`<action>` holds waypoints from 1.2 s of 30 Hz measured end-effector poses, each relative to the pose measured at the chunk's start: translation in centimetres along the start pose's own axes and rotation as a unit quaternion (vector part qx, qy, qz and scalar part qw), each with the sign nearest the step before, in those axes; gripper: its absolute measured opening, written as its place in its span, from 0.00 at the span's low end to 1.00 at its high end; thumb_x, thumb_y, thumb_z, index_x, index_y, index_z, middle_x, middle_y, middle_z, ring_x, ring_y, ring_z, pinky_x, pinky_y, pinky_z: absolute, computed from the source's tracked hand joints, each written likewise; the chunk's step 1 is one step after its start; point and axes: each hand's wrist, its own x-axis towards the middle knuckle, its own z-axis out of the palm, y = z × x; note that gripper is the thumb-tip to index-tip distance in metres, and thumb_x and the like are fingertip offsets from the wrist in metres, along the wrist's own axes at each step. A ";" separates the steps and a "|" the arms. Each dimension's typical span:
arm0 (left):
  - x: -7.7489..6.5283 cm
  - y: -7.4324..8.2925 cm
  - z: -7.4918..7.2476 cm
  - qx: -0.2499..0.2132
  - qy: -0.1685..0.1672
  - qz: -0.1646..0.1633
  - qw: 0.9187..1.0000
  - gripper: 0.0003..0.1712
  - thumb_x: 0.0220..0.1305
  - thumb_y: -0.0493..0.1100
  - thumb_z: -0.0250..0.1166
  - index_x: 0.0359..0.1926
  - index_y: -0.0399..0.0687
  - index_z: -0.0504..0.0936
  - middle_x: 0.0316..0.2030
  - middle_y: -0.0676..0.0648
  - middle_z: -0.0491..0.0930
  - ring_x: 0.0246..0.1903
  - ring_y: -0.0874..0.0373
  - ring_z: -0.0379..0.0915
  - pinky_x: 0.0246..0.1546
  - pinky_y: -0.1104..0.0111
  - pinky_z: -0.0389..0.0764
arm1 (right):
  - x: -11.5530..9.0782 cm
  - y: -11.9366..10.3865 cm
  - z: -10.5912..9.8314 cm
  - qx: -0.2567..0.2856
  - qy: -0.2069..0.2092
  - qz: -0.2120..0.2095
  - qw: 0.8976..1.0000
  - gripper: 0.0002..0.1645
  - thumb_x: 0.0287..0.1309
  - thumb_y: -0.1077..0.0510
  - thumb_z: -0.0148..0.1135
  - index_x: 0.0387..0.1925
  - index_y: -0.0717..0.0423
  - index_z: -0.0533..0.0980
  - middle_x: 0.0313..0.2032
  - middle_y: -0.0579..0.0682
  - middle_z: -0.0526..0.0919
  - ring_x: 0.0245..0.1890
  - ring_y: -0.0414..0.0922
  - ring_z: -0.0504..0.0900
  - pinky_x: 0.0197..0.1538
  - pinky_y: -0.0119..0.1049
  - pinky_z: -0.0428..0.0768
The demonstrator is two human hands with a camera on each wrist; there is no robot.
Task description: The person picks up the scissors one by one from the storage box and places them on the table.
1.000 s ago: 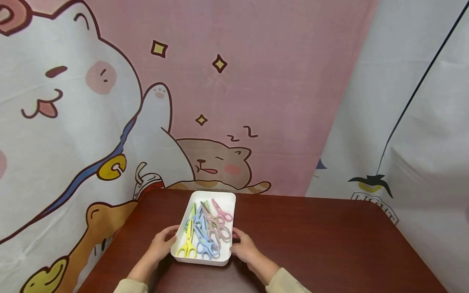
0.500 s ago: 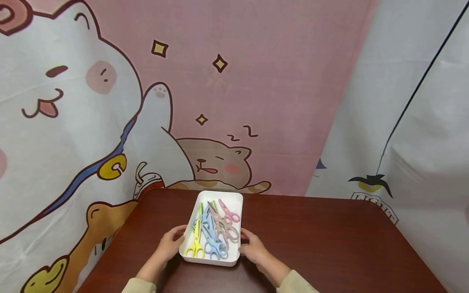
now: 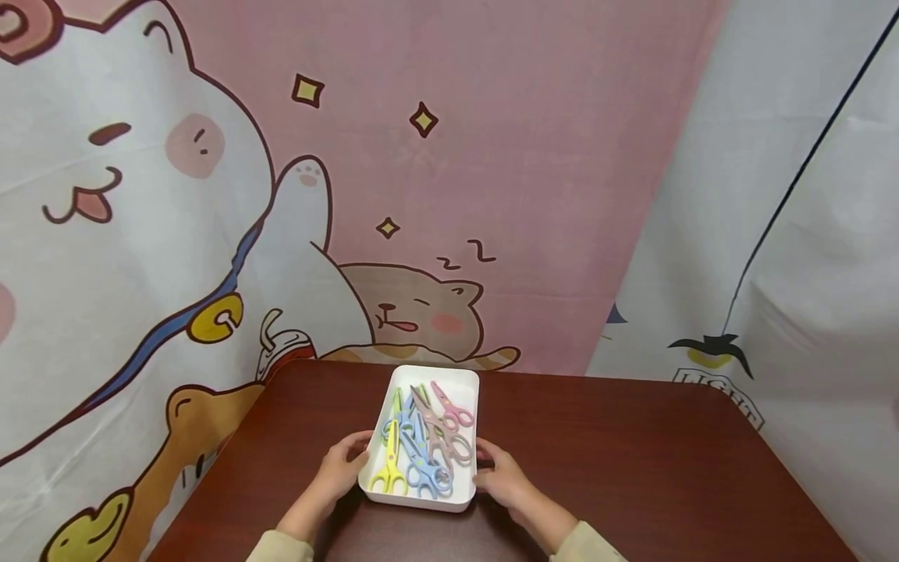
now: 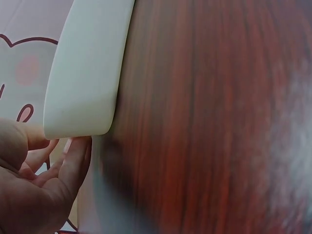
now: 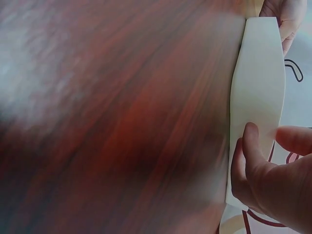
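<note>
A shallow white plastic tray [image 3: 414,504] is held between both hands, low at the table. Inside it lie several children's scissors: yellow scissors [image 3: 391,460] at the left, blue scissors [image 3: 416,454] in the middle, dusty pink scissors [image 3: 440,426] and small pink scissors [image 3: 449,406] on the right. My left hand [image 3: 340,468] grips the tray's left side; in the left wrist view its thumb and fingers meet the tray wall [image 4: 87,87]. On the opposite side, my right hand [image 3: 507,478] holds the wall, its fingertips [image 5: 251,132] against the outer face in the right wrist view.
Under the tray is a dark red-brown wooden table [image 3: 632,460], its far edge close behind the tray. A cartoon cat backdrop [image 3: 548,195] hangs behind it, with a white sheet [image 3: 808,234] at the right.
Both hands have moved to the right with the tray between them, and the scissors have travelled along in it. The grip looks the same.
</note>
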 end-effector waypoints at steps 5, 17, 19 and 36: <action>0.0 0.2 0.8 -0.007 0.004 -0.001 1.000 0.19 0.63 0.34 0.59 0.55 0.43 0.78 0.41 0.43 0.80 0.42 0.54 0.72 0.40 0.68 0.72 | -0.3 0.1 -0.8 -0.004 0.002 0.006 1.000 0.41 0.46 0.77 0.52 0.65 0.77 0.54 0.54 0.77 0.67 0.45 0.59 0.82 0.41 0.45 0.83; -0.2 0.9 2.2 -0.005 -0.003 0.014 1.000 0.19 0.63 0.34 0.58 0.55 0.43 0.77 0.41 0.44 0.79 0.42 0.54 0.72 0.40 0.66 0.71 | -0.8 0.3 -2.3 0.004 0.000 0.009 1.000 0.42 0.45 0.76 0.51 0.65 0.77 0.53 0.53 0.76 0.67 0.42 0.54 0.82 0.41 0.46 0.82; -0.2 0.9 2.3 -0.006 -0.002 0.021 1.000 0.19 0.63 0.33 0.58 0.55 0.43 0.77 0.40 0.44 0.80 0.42 0.54 0.72 0.40 0.66 0.71 | -0.8 0.5 -2.5 0.005 0.002 0.010 1.000 0.42 0.45 0.76 0.51 0.65 0.77 0.53 0.53 0.75 0.67 0.42 0.54 0.82 0.41 0.46 0.82; -0.4 1.6 4.0 -0.017 -0.004 0.033 0.999 0.19 0.62 0.32 0.58 0.54 0.42 0.77 0.40 0.42 0.80 0.42 0.54 0.72 0.40 0.65 0.72 | -1.3 0.8 -4.3 0.000 0.005 0.017 1.000 0.42 0.45 0.76 0.51 0.65 0.77 0.53 0.54 0.75 0.67 0.43 0.54 0.82 0.42 0.45 0.82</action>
